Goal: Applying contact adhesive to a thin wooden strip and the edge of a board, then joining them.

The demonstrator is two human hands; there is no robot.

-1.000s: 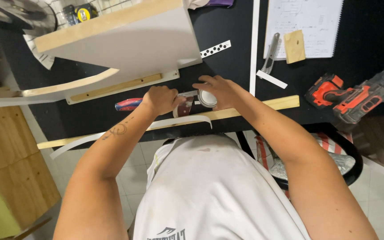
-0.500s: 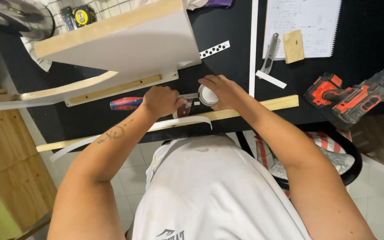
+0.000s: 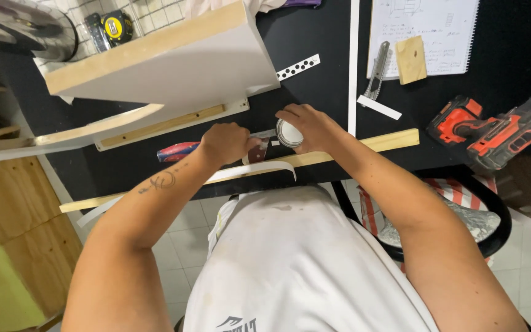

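My right hand [image 3: 311, 126] grips a small roll of white tape [image 3: 289, 133] on the black table [image 3: 314, 80]. My left hand [image 3: 228, 142] is closed around a tool with a red and blue handle [image 3: 177, 151], whose blade end meets the tape strip between my hands. A loose white strip [image 3: 259, 169] curls along the long wooden batten [image 3: 376, 144] at the table's near edge, just under both hands.
A white board with a wood edge [image 3: 173, 67] lies at the upper left over a curved white piece [image 3: 81, 132]. A utility knife [image 3: 376, 79], a small wood block [image 3: 410, 59] and a paper sheet [image 3: 437, 31] lie at the back right. An orange drill [image 3: 493, 132] rests right.
The view shifted slightly. My hands stay together at the tape roll, with the left hand nudged a little to the left.
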